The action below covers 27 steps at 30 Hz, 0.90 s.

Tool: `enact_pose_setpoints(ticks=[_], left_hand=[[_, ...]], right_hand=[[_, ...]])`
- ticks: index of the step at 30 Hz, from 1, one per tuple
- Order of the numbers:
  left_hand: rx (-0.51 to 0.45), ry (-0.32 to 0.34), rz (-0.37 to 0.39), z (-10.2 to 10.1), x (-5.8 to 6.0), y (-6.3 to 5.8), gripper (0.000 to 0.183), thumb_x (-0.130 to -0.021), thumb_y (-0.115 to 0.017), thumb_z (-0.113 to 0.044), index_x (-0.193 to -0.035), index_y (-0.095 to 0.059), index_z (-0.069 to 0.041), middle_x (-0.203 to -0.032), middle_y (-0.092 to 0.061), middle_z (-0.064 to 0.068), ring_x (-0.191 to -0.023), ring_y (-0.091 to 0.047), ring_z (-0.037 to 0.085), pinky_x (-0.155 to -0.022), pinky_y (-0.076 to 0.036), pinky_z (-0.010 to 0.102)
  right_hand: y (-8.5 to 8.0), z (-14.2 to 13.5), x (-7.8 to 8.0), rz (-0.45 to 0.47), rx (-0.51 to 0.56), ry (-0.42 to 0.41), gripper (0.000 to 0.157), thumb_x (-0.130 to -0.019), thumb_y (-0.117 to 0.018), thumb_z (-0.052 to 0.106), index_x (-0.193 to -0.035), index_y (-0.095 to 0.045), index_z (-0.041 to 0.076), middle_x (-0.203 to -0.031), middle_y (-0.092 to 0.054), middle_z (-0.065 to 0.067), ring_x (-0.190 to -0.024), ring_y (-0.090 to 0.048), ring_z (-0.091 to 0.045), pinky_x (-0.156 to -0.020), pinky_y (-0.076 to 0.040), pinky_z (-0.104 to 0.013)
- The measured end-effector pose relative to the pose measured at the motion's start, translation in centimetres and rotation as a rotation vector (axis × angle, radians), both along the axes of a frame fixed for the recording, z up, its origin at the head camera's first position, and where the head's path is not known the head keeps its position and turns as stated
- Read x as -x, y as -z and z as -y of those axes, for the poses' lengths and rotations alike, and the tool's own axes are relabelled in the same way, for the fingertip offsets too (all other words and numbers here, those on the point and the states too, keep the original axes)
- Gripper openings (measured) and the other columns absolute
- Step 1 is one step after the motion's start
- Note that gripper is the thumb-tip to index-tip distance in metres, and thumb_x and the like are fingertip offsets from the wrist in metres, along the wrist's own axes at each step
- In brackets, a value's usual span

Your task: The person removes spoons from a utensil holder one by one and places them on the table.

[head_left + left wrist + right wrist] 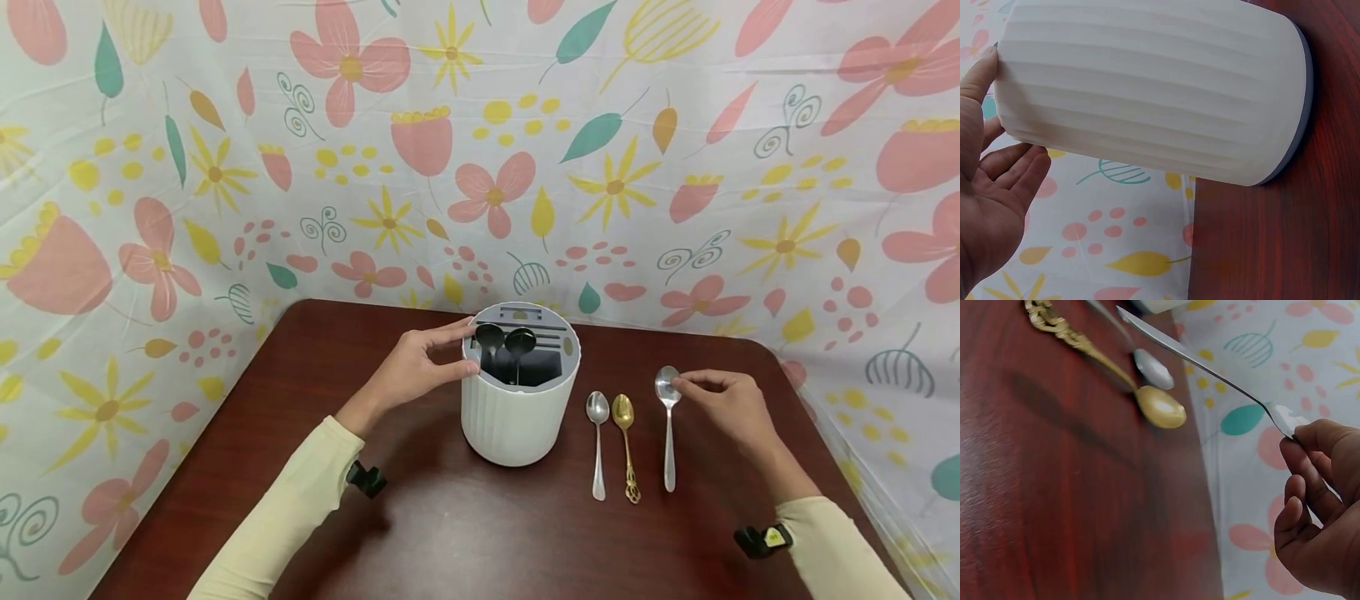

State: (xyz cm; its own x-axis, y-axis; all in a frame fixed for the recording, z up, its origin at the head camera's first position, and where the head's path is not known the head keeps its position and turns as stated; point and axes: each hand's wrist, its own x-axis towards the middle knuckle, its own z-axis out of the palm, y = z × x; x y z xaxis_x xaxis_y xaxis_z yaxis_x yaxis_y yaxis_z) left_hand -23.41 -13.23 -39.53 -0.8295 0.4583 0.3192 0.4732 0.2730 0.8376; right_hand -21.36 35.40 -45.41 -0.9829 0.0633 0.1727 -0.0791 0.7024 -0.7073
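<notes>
My right hand [731,404] pinches a silver spoon [1191,357] by its bowl between thumb and fingers. In the right wrist view the spoon's handle is raised above the table. My left hand [412,371] touches the white ribbed utensil holder [513,425] near its upper rim, thumb in front and fingers extended at the side. Two black utensils with rounded heads [521,340] stand in the holder's front compartment. Between the holder and my right hand lie another silver spoon [597,408] and a gold spoon [623,412] with an ornate handle, bowls pointing away from me.
The dark red-brown wooden table [465,533] has rounded far corners. A floral curtain [480,200] hangs close behind and along its sides. The holder's grey top has narrow slots at the back. Dark wrist cameras [366,479] sit on both sleeves.
</notes>
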Motion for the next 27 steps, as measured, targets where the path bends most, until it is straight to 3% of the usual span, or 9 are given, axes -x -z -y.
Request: enact_pose_setpoints(ticks=[8, 15, 23, 27], left_hand=[[-0.003, 0.009, 0.005, 0.0, 0.1, 0.3, 0.061, -0.088, -0.083, -0.032, -0.144, -0.061, -0.02, -0.15, -0.054, -0.011, -0.139, -0.05, 0.011, -0.111, -0.043, 0.053], [-0.012, 0.009, 0.002, 0.0, 0.0, 0.2, 0.059, -0.088, -0.083, -0.028, -0.143, -0.062, -0.019, -0.149, -0.055, -0.011, -0.139, -0.05, 0.011, -0.11, -0.044, 0.052], [-0.018, -0.009, 0.025, -0.2, 0.0, -0.1, 0.06, -0.087, -0.084, -0.018, -0.143, -0.062, -0.014, -0.15, -0.055, -0.004, -0.141, -0.048, 0.014, -0.113, -0.042, 0.05], [-0.009, -0.023, 0.038, -0.5, -0.4, -0.7, 0.059, -0.087, -0.083, -0.013, -0.142, -0.061, -0.008, -0.151, -0.054, 0.001, -0.142, -0.048, 0.016, -0.114, -0.041, 0.047]], right_hand=[[1.5, -0.4, -0.2, 0.033, -0.047, 0.005, 0.038, -0.093, -0.074, 0.048, -0.107, -0.081, 0.014, -0.108, -0.074, -0.004, -0.085, -0.056, 0.002, -0.066, -0.046, -0.021], [2.7, -0.3, 0.1, 0.006, -0.05, 0.022, 0.034, -0.092, -0.076, 0.046, -0.103, -0.083, 0.015, -0.101, -0.075, 0.004, -0.087, -0.056, 0.007, -0.069, -0.044, -0.017], [3.5, -0.4, 0.1, -0.006, -0.05, 0.002, 0.031, -0.093, -0.076, 0.043, -0.102, -0.083, 0.014, -0.102, -0.077, -0.003, -0.087, -0.055, 0.01, -0.07, -0.044, -0.015], [3.8, -0.4, 0.1, -0.006, -0.039, -0.015, 0.031, -0.093, -0.075, 0.043, -0.104, -0.082, 0.015, -0.103, -0.076, 0.001, -0.088, -0.056, 0.011, -0.07, -0.045, -0.014]])
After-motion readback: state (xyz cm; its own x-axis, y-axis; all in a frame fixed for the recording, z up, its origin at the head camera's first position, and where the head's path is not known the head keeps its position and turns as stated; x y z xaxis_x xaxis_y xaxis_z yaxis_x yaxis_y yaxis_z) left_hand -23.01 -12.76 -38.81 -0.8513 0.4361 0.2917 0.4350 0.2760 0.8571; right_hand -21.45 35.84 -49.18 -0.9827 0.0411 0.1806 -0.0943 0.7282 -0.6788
